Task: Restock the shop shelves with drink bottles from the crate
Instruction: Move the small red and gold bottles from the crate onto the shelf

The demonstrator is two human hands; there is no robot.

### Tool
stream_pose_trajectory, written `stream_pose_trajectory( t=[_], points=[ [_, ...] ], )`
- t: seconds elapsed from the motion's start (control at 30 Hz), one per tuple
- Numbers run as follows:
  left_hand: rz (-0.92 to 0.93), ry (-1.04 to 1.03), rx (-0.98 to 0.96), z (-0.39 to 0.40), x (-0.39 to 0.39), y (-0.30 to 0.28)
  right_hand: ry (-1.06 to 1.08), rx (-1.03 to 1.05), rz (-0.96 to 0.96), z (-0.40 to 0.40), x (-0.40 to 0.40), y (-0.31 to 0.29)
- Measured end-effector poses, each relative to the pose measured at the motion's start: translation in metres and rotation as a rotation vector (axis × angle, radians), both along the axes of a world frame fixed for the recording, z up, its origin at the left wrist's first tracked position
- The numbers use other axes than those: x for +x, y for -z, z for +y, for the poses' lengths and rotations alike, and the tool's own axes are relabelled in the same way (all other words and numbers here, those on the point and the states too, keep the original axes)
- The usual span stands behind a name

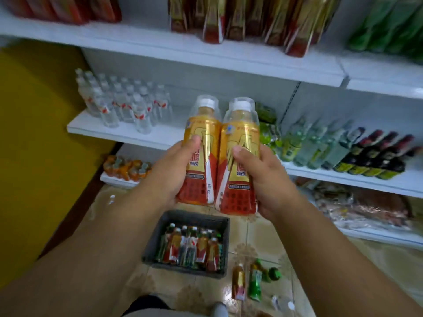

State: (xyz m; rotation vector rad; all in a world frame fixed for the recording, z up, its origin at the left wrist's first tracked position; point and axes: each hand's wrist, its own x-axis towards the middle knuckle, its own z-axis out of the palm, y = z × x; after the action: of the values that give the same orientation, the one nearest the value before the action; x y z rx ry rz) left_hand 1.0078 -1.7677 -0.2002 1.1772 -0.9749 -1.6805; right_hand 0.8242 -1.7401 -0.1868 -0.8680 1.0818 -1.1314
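I hold two gold-and-red drink bottles upright, side by side, in front of the white shelves. My left hand [170, 170] grips the left bottle [201, 138] and my right hand [263, 175] grips the right bottle [240, 138]. Both have white caps under clear covers. Below them on the tiled floor stands the dark grey crate [225, 227], holding several more bottles lying flat. The middle shelf [160, 136] shows bare white board just behind the bottles, between the water bottles and green packs.
Small clear water bottles [123, 104] fill the middle shelf's left. Green packs [267, 126], pale green bottles [313, 145] and dark bottles [375, 154] stand to the right. Matching gold-red bottles [240, 19] line the top shelf. Loose bottles [249, 280] lie on the floor beside the crate. A yellow wall [34, 133] is left.
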Motion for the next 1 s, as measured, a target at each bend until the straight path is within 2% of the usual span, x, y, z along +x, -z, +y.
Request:
stream_pose_trajectory(
  t=[0.23, 0.57, 0.83, 1.0],
  points=[
    [-0.071, -0.012, -0.101, -0.010, 0.008, -0.032, 0.018, -0.047, 0.007, -0.005, 0.008, -0.032],
    [-0.132, 0.089, -0.207, -0.051, 0.040, -0.043, 0.129, -0.065, 0.195, -0.027, 0.042, -0.051],
    [-0.088, 0.153, -0.292, -0.090, 0.071, -0.053, 0.218, -0.193, 0.385, -0.050, 0.076, -0.063],
    [-0.105, 0.133, -0.382, -0.116, 0.087, -0.068, 0.228, -0.249, 0.429, -0.079, 0.094, -0.079]
  ],
)
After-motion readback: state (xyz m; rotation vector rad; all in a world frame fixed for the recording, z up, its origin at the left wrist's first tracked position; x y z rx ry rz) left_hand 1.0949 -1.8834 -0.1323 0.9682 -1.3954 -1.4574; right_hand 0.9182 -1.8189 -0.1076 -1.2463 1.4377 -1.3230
